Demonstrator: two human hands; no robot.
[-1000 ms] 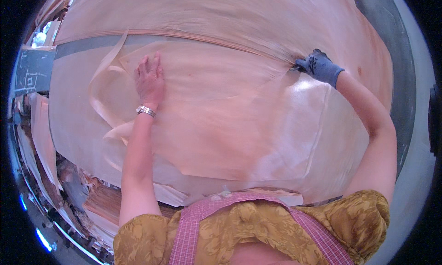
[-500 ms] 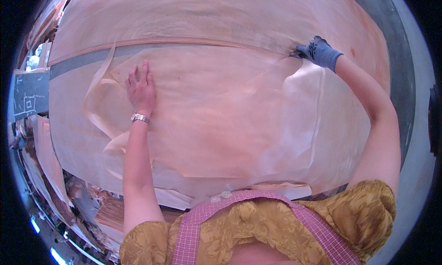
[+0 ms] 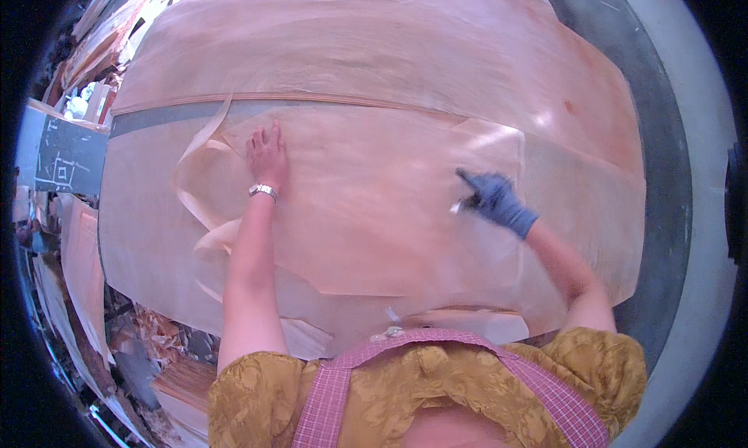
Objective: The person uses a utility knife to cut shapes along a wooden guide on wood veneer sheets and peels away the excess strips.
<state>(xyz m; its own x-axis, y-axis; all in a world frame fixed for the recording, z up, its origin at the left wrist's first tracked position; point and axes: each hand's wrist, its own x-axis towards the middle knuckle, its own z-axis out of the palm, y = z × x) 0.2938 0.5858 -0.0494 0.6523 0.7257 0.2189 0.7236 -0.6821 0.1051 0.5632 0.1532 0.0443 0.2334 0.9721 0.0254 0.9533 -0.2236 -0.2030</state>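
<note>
My bare left hand (image 3: pixel 267 158), a metal watch at its wrist, lies flat with fingers stretched on a thin pinkish wood veneer sheet (image 3: pixel 366 206). Beside it, to the left, a narrow veneer strip (image 3: pixel 188 164) curls in loops. My right hand (image 3: pixel 494 202), in a blue-grey glove with dark fingertips, is over the right part of the sheet. It closes around a small knife (image 3: pixel 460 207); a short shiny end shows, smeared by motion. Near this hand, the sheet's right edge (image 3: pixel 520 214) lies over more veneer.
Beyond a grey gap, a stack of veneer sheets (image 3: pixel 335 51) spreads across the far side. A grey board with chalk marks (image 3: pixel 70 156) juts in at left. Veneer scraps (image 3: pixel 156 331) pile up at lower left. A dark grey border (image 3: pixel 666 175) runs along the right.
My right hand has come back from the far edge of the sheet, nearer to me and leftward, with the knife. My left hand stays flat on the sheet. The whole view has shifted slightly.
</note>
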